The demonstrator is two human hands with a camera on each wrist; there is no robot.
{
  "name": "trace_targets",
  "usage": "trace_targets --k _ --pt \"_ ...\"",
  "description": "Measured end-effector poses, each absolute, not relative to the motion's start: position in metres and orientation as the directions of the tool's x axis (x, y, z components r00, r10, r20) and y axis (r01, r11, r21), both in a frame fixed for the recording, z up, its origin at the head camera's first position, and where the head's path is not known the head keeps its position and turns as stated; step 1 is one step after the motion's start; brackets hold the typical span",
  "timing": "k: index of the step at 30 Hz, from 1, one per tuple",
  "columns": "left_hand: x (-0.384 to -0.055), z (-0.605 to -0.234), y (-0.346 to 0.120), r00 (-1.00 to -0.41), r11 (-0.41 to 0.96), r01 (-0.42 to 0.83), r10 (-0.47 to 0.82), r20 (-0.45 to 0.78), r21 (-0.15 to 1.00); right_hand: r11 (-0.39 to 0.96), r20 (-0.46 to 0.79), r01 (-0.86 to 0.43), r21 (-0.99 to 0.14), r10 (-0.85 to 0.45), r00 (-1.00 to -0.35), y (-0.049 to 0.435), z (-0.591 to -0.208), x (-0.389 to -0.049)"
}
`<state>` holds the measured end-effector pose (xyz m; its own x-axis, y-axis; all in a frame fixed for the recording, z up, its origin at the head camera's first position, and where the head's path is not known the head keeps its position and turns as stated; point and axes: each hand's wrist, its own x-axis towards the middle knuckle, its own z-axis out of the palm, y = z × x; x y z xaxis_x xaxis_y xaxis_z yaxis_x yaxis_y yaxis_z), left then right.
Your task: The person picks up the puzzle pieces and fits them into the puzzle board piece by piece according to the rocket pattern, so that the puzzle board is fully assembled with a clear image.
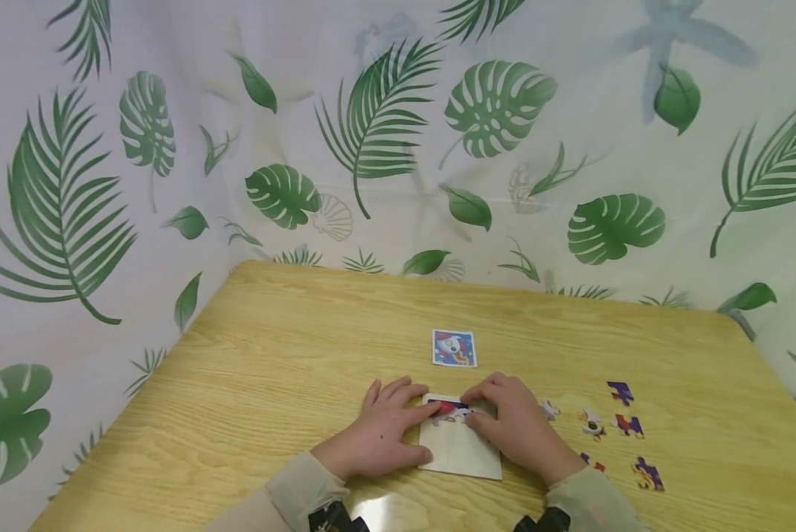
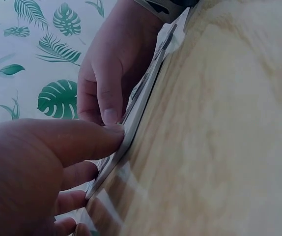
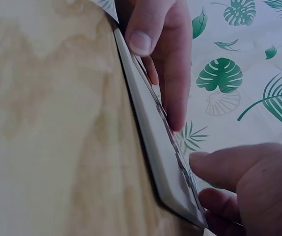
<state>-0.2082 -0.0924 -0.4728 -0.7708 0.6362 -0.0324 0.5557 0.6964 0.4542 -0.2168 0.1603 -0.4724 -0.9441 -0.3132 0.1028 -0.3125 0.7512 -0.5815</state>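
A pale square puzzle board [image 1: 463, 452] lies on the table with a few joined puzzle pieces [image 1: 446, 411], purple, red and white, along its far edge. My left hand [image 1: 389, 432] rests at the board's left side, fingers spread, the index fingertip on the pieces and the thumb at the near left corner. Over the far right corner, my right hand [image 1: 514, 423] bends its fingers, thumb and index pinching a puzzle piece mostly hidden beneath them. In the right wrist view, its thumb [image 3: 214, 164] is at the board's edge, close to the pieces lying on top.
Several loose puzzle pieces [image 1: 627, 425] lie scattered on the wooden table [image 1: 291, 347] to the right of my right hand. A small square picture card [image 1: 454, 349] showing a white cartoon animal lies beyond the board. Leaf-patterned cloth [image 1: 398, 148] hangs behind the table.
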Motion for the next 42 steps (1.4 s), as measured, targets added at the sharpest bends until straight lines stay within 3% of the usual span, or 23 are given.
trace_targets --k 6,14,28,35,42 --pt "-0.209 -0.477 -0.090 -0.769 0.687 0.556 0.639 -0.025 0.467 0.718 0.064 -0.260 -0.646 -0.289 -0.955 0.170 -0.472 -0.217" --pt "-0.209 -0.478 -0.091 -0.775 0.697 0.540 0.631 -0.045 0.471 0.740 0.088 -0.299 -0.603 -0.311 -0.946 0.186 -0.458 -0.219" --pt "-0.208 -0.479 -0.097 -0.779 0.694 0.536 0.626 -0.034 0.482 0.831 0.074 -0.251 -0.497 -0.247 -0.966 0.287 -0.449 -0.215" --pt "-0.209 -0.478 -0.097 -0.778 0.686 0.540 0.628 -0.022 0.488 0.877 0.015 -0.136 -0.460 -0.145 -0.989 0.343 -0.451 -0.212" --pt "-0.211 -0.477 -0.096 -0.779 0.684 0.541 0.627 -0.014 0.490 0.868 -0.050 -0.018 -0.496 -0.049 -0.998 0.375 -0.456 -0.211"
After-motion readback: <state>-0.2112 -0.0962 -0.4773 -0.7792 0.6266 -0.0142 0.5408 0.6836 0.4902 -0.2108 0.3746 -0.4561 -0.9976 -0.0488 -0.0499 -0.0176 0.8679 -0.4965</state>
